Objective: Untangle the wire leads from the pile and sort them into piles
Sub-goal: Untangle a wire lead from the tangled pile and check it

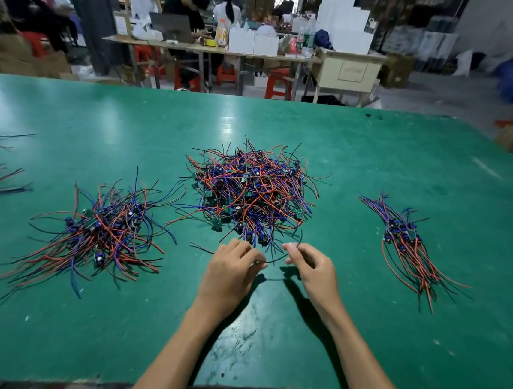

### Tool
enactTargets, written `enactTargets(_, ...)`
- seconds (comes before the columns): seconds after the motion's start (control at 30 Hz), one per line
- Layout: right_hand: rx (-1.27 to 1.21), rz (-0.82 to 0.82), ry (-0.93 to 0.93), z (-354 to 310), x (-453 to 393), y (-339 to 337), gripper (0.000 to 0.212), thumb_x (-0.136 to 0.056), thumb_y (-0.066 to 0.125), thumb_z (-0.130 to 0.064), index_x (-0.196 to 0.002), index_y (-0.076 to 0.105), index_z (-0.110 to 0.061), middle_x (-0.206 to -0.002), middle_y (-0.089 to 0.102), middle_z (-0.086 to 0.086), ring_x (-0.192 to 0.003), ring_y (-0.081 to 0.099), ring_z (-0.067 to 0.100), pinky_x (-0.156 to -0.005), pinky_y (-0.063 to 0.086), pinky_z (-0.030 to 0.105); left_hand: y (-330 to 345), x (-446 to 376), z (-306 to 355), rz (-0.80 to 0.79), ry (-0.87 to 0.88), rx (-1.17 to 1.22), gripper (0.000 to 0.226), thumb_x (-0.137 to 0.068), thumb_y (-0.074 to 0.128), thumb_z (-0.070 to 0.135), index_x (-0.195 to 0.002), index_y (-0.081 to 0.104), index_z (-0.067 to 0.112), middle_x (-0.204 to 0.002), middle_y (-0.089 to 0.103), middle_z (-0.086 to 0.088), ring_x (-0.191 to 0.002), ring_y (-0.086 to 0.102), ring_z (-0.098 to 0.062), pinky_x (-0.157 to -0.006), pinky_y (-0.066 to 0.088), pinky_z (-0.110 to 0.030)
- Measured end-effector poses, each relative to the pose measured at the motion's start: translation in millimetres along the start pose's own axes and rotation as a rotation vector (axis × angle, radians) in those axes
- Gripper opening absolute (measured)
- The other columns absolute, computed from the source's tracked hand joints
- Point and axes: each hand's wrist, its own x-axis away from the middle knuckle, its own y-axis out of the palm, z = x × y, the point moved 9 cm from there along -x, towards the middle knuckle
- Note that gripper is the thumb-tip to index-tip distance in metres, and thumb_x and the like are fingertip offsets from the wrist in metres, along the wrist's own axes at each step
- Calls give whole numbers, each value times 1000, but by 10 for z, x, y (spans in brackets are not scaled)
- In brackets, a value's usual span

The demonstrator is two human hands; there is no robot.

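At lower centre, bare green tabletop (266, 336) surrounds a left hand (230, 273) and right hand (313, 272), fingers pinching one black wire lead (275, 260). Beyond, the tangled pile (252, 194) sits mid-frame; two sorted piles flank it, left (101, 232) and right (407, 243).

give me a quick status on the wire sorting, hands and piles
Left hand and right hand pinch one black wire. Tangled pile just beyond. Sorted piles left, right. Nothing in the way.
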Motion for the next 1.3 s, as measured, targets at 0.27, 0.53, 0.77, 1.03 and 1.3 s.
enactTargets(0.27, 410, 110, 97, 42, -112, 48, 44, -91, 60, -58, -133, 52, -48, -71, 63, -17, -77, 62, 8, -75, 45, 30, -903, 342, -1004, 590, -640, -23, 15, -91, 74, 28, -96, 77, 14, -91, 73, -3, -83, 55, -20, -75, 46, -39)
enactTargets(0.53, 458, 320, 214, 25, -216, 87, 25, -92, 59, -58, -98, 73, -38, -75, 60, -17, -80, 59, 20, -79, 41, 29, -1224, 722, -1720, 337, -1081, -337, 48, -79, 82, 36, -119, 65, 17, -123, 53, -17, -113, 39, -35, -91, 37, -46)
enactTargets(0.77, 288, 353, -382, -474, 133, 158, 6, -98, 65, -24, -92, 65, -23, -88, 63, -9, -84, 58, 16, -78, 47, 35, -55, 252, -589, -52, -780, 505, 30, -99, 54, 51, -98, 74, 29, -92, 70, 13, -89, 67, -13, -87, 57, -45)
enactTargets(1.03, 531, 130, -820, -773, 479, 572, 14, -95, 69, -28, -88, 68, -16, -83, 63, -7, -76, 55, 16, -72, 43, 29, -380, 121, -802, 197, -890, 634, 28, -104, 54, 28, -86, 75, 28, -72, 72, 8, -65, 63, -5, -62, 52, -21)
enactTargets(1.3, 685, -35, -491, -563, 250, 708, 7, -87, 70, -22, -83, 69, -16, -85, 63, -2, -84, 58, 22, -75, 46, 36, -893, 14, -1014, 233, -757, 142, 25, -102, 54, 36, -93, 76, 29, -83, 69, 9, -71, 56, -14, -61, 35, -27)
